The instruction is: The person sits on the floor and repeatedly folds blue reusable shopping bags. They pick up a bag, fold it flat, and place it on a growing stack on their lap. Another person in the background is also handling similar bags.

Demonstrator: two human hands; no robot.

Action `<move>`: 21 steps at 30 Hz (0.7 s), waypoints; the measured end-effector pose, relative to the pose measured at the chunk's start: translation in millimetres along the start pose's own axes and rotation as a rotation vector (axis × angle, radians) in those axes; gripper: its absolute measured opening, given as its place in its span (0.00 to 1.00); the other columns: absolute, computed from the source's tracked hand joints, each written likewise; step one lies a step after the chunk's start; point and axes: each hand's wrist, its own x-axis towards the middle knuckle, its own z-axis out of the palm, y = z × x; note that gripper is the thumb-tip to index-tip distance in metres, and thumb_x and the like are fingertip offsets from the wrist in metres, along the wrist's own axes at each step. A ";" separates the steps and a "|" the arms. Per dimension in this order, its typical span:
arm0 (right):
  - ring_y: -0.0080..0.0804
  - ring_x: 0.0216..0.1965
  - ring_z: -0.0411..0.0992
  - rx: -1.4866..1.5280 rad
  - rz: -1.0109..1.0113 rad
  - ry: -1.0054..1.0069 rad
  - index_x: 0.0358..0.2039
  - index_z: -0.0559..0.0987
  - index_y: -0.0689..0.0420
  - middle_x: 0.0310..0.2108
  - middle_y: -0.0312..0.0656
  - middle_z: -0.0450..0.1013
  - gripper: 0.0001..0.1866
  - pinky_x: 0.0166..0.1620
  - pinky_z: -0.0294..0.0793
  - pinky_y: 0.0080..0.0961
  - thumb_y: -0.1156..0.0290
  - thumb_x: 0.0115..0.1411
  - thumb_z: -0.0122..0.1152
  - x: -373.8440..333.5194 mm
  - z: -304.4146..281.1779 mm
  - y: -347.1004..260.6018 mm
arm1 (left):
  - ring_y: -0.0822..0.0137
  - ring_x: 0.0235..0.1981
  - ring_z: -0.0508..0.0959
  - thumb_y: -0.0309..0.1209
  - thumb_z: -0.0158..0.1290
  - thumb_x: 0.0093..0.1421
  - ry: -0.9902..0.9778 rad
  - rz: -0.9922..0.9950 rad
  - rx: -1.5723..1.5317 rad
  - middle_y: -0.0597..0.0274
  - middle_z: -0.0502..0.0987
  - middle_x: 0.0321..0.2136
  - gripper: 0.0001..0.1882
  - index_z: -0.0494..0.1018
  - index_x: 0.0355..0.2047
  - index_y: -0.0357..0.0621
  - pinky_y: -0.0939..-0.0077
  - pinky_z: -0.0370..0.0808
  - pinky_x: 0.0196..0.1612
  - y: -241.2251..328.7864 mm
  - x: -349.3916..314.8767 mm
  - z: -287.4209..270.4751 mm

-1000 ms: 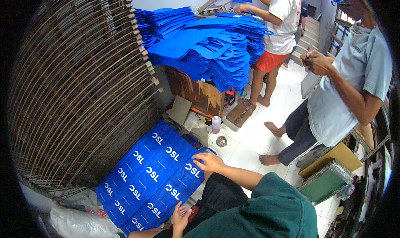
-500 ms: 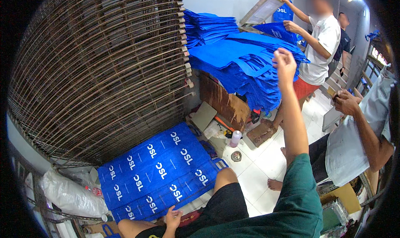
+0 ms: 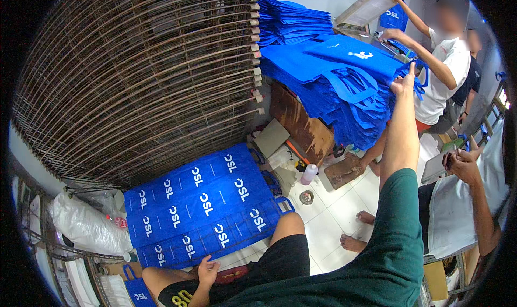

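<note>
My right arm reaches far forward, and my right hand meets the near right edge of a blue fabric bag with a white print. The fingers seem closed on that edge; they are partly hidden. Its handles stick out beyond my hand. This bag lies on a large pile of blue bags. My left hand rests over my lap with loosely curled, parted fingers and holds nothing. In front of me, printed blue bags lie overlapped in rows low to the floor.
A tall wire rack stands at left. A person in a white shirt lifts a framed screen behind the pile. Another person sits at right. A bottle and small dish stand on the tiles. Wrapped plastic lies at left.
My right hand has moved from above the pile to the printed bag's edge. That bag now lies flatter on the pile. The white-shirted person's lower hand has left it. My view has shifted slightly.
</note>
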 end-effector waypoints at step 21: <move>0.37 0.40 0.68 -0.440 -0.044 0.222 0.42 0.63 0.65 0.40 0.49 0.66 0.23 0.41 0.76 0.31 0.82 0.45 0.60 -0.2 59.7 80.0 | 0.66 0.31 0.76 0.30 0.59 0.48 -0.158 0.068 -0.172 0.54 0.76 0.30 0.23 0.66 0.43 0.36 0.74 0.73 0.36 47.6 8.7 19.1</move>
